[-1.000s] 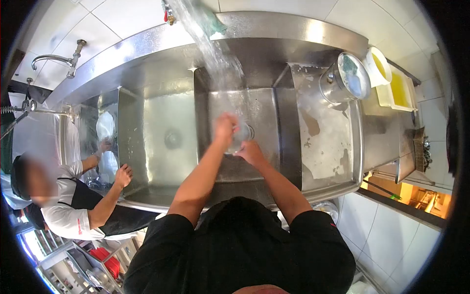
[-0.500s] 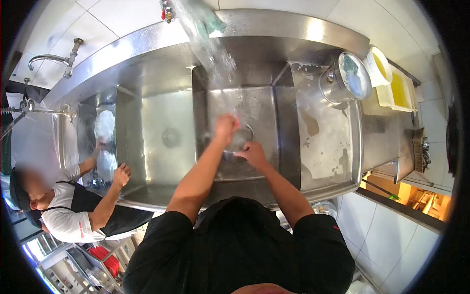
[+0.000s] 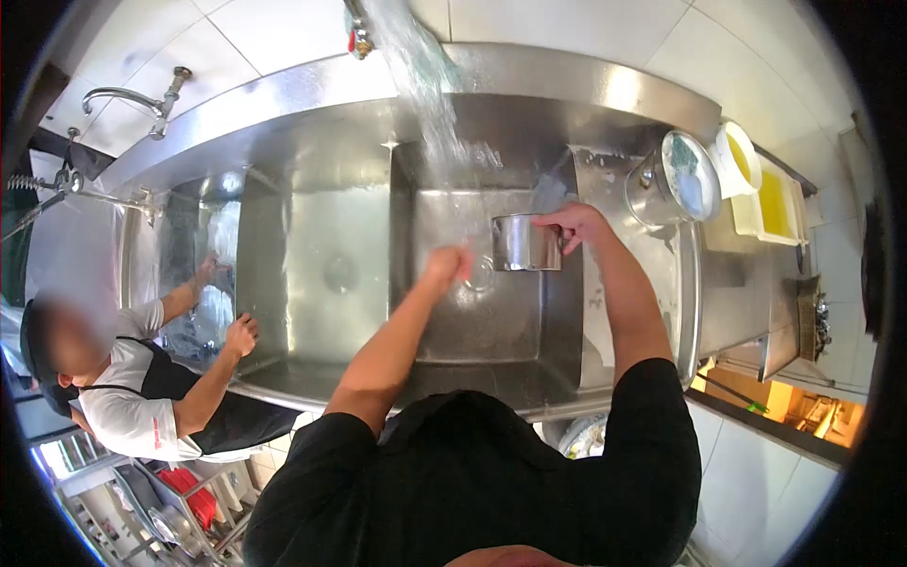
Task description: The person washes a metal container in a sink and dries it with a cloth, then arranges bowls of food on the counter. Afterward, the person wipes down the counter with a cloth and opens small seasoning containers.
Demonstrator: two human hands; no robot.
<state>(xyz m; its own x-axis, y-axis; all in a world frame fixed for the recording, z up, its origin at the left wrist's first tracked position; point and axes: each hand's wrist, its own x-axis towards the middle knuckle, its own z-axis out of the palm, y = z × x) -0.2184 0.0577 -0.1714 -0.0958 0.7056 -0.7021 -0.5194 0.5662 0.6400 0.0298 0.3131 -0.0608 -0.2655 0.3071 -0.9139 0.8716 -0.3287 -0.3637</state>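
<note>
A shiny cylindrical metal container (image 3: 525,244) is tipped on its side over the right part of the middle sink basin (image 3: 472,326). My right hand (image 3: 580,225) grips its right end, with the thumb and fingers at the rim. My left hand (image 3: 448,266) is closed above the left side of the same basin, apart from the container. Its fingers are slightly blurred, and whatever they may hold is hidden. Water (image 3: 425,90) streams from above into the back of this basin, close beyond both hands.
To the left, a water-filled basin (image 3: 338,227) lies between me and a co-worker (image 3: 151,378), whose hands are at the far-left basin. A metal pot (image 3: 652,194), a white bucket (image 3: 732,161) and a tub of yellow liquid (image 3: 777,203) stand right. A faucet (image 3: 142,99) juts from the wall.
My right hand has moved right and away from me, lifting the metal container up from the basin's middle and turning it sideways. My left hand is now apart from it. The view has shifted slightly.
</note>
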